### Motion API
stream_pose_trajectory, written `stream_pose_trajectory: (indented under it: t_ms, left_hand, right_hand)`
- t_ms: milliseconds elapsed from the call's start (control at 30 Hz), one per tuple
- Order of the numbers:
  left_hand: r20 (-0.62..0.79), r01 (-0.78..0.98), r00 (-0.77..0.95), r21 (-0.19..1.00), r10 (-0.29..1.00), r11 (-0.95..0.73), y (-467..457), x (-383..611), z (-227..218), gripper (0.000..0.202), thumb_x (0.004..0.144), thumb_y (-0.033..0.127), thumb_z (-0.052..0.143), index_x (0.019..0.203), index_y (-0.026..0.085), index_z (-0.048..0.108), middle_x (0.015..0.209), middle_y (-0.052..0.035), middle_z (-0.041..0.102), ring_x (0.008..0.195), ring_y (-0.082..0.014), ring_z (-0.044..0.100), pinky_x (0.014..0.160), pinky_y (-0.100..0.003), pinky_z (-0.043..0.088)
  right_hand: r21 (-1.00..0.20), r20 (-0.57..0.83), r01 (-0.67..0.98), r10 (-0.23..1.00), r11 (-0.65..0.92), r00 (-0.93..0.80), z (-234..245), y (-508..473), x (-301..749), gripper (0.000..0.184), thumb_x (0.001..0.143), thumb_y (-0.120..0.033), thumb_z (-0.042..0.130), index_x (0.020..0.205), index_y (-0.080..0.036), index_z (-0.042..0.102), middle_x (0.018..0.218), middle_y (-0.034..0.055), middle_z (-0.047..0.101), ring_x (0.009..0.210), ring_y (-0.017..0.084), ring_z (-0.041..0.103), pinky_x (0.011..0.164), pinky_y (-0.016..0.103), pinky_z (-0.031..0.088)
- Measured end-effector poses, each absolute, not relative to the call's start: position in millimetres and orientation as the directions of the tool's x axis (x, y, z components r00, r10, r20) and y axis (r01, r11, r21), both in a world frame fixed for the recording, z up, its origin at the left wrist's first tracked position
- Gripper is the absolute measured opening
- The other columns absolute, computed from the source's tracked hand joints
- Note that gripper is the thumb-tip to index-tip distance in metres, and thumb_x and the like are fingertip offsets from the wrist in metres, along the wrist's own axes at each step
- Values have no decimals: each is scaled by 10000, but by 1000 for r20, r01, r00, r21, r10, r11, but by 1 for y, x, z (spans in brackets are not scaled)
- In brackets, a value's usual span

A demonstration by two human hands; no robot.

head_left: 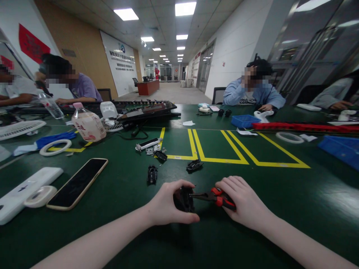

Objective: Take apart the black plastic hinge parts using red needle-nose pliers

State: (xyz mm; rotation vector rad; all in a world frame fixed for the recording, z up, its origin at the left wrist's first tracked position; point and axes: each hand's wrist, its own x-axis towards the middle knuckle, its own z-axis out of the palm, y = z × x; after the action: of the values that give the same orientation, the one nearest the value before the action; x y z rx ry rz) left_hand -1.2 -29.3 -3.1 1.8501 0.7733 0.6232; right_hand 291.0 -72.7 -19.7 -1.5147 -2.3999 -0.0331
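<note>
My left hand point(169, 201) is closed around a small black plastic part point(183, 200), its thumb below and fingers above. In my right hand point(241, 198) are red-and-black needle-nose pliers point(217, 197), gripped by the handles. The tips of the pliers reach the right side of the black part; whether they pinch something there is too small to tell. Just beyond my hands lie similar black parts, one point(152, 175) to the left and another point(194, 165) farther right. A third black piece point(160, 155) rests beside a metal-and-black strip point(148, 145).
At left lie a dark-screened phone point(78, 183), a white phone point(26, 192) and a tape roll point(40, 196). A bottle point(88, 123) stands behind them. Yellow tape lines point(221, 161) mark the green table. Blue trays point(340, 149) are at right. Several people sit around the table.
</note>
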Motion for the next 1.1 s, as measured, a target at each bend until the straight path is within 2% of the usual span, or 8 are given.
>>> stream_pose_trajectory:
  t_ms: [233,533,700,833,1100]
  left_hand:
    - [58,230,669,932,741,-281,-30,-2,-1,725,624,432,925,1263,183,686,1176,-99,744,1104,-319,676,903,-401,553]
    - [114,221,659,915,743,-337,-30,-1,-2,736,640,425,923,1278,176,654,1194,-104,735,1077,-300,686,946,-413,537]
    - [195,207,663,880,723,-427,-32,0,-4,761,657,391,918,1317,187,596,1259,-97,691,1135,-286,663,948,-386,537]
    - [244,204,658,853,713,-480,-31,1,-9,792,667,352,911,1348,184,544,1321,-115,648,1220,-297,625,1027,-406,511]
    - [239,203,656,858,716,-472,-30,0,-9,800,668,344,912,1365,192,549,1341,-105,648,1227,-289,626,1039,-412,513]
  right_hand:
    - [-60,324,872,835,487,-444,-23,-71,293,441,734,-217,605,1172,-244,634,1104,105,715,1116,334,623,1081,597,392]
    - [-51,337,867,825,496,-453,-23,-70,294,418,762,-251,615,1180,-255,628,1113,90,723,1156,334,632,1154,646,322]
    - [-83,328,861,829,502,-452,-18,-69,291,381,748,-234,632,1129,-258,629,1092,69,738,1130,308,660,1160,636,332]
    - [-108,331,851,826,514,-457,-12,-69,287,341,750,-192,619,1087,-242,625,1040,68,747,1069,283,687,1144,621,369]
    - [-125,350,841,817,526,-459,-17,-68,288,328,764,-192,628,1085,-259,615,1018,55,740,1026,270,692,1130,612,392]
